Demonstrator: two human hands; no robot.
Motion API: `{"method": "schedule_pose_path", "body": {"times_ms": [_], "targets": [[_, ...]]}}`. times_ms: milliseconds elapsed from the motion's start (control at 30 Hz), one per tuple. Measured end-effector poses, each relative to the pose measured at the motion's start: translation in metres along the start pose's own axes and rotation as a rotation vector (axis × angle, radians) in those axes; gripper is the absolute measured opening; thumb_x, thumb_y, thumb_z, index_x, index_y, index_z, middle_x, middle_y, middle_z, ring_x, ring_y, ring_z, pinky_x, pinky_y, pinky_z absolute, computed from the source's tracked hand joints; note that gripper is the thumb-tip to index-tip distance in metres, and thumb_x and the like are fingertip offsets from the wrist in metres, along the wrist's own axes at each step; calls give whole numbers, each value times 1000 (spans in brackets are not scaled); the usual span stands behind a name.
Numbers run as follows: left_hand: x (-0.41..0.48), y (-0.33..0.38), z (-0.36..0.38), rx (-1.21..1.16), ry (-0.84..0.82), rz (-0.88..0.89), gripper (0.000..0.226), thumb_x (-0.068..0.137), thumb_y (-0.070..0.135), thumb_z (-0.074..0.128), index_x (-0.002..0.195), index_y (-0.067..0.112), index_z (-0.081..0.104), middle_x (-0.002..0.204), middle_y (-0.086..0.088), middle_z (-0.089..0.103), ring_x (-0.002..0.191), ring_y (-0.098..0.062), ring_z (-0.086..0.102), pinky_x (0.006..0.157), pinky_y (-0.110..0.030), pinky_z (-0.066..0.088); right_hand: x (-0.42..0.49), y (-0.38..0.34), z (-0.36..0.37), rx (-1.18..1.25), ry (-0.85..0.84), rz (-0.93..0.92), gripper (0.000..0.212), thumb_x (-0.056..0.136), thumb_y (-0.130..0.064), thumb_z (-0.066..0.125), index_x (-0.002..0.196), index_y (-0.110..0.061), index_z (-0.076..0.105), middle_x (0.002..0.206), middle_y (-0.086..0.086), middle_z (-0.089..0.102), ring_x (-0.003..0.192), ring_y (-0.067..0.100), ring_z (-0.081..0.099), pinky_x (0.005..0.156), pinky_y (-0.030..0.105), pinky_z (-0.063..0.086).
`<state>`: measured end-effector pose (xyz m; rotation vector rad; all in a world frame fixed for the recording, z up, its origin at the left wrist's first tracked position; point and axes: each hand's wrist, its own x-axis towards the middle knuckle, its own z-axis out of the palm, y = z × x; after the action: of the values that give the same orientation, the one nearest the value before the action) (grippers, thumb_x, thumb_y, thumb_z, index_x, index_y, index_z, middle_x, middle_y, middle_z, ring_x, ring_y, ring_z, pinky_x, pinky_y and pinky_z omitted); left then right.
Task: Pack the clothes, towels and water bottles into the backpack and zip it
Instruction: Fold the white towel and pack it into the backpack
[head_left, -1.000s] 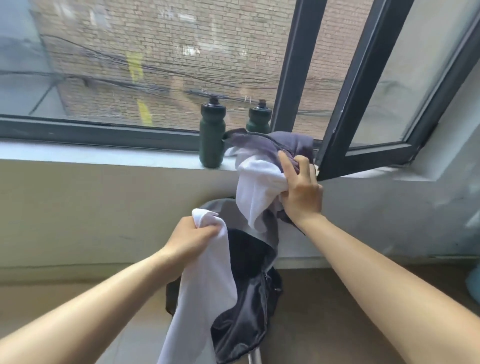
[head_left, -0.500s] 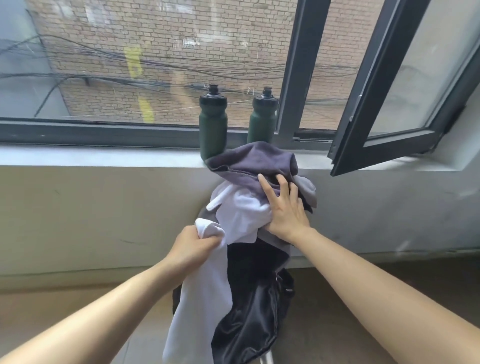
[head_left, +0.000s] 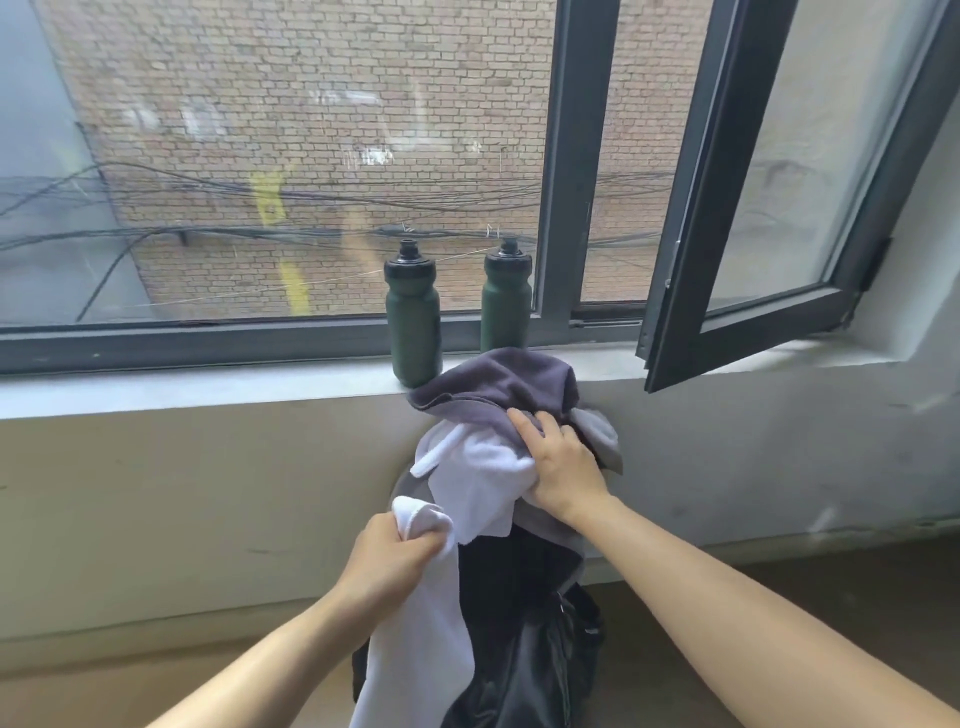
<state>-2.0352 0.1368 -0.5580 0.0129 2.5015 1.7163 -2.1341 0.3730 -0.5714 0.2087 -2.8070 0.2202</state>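
Cloth crowds the middle of the head view. Our left hand (head_left: 395, 558) is clenched round the top of a white towel (head_left: 415, 670), which hangs down the near left side of the backpack (head_left: 524, 654). Our right hand (head_left: 563, 467) lies on white cloth (head_left: 478, 478) and a grey garment (head_left: 498, 384) draped from the windowsill (head_left: 208, 387). Its fingers bend over the grey, but we cannot tell whether the thumb pinches beneath.

Behind the garment stand the left bottle (head_left: 413, 317) and the right bottle (head_left: 506, 301). Dragging the grey cloth down could catch and topple them, we judge. The towel could also slide outside the pack to the floor.

The backpack's mouth gapes dark, and we cannot make out anything inside it.
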Motion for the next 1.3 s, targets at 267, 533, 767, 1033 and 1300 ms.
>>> {"method": "schedule_pose_path", "body": {"times_ms": [267, 533, 767, 1033, 1300], "targets": [[6, -4, 0, 30, 45, -4, 36, 87, 23, 66, 53, 28, 59, 58, 16, 48, 64, -10, 44, 62, -25, 40, 8, 16, -38, 491, 412, 245, 52, 84, -20, 59, 132, -37, 50, 116, 4, 55, 94, 38, 63, 75, 42, 53], [5, 3, 12, 13, 50, 10, 39, 88, 18, 68, 54, 36, 65, 57, 21, 54, 64, -4, 50, 64, -23, 42, 8, -7, -21, 302, 47, 318, 85, 76, -42, 75, 143, -26, 26, 124, 8, 32, 110, 39, 53, 82, 45, 52], [4, 5, 7, -24, 45, -14, 23, 89, 19, 69, 67, 24, 74, 68, 10, 60, 73, -11, 57, 67, -27, 47, -6, 11, -29, 215, -22, 253, 124, 62, -70, 78, 155, -30, 6, 131, 5, 26, 122, 38, 45, 94, 50, 49], [6, 4, 1, -18, 64, -72, 8, 80, 27, 69, 77, 22, 74, 79, 5, 62, 79, -14, 59, 72, -30, 47, -32, 23, -39, 108, 83, 192, 137, 57, -73, 79, 158, -35, -6, 145, 7, 19, 121, 35, 39, 89, 51, 53], [32, -22, 34, 34, 9, -432, 43, 90, 56, 67, 110, 19, 72, 122, -2, 63, 112, -24, 55, 95, -35, 40, -42, 2, -17, 39, 54, 87, 133, 63, -62, 84, 156, -42, -10, 161, 8, -2, 144, 40, 12, 102, 60, 45]]}}
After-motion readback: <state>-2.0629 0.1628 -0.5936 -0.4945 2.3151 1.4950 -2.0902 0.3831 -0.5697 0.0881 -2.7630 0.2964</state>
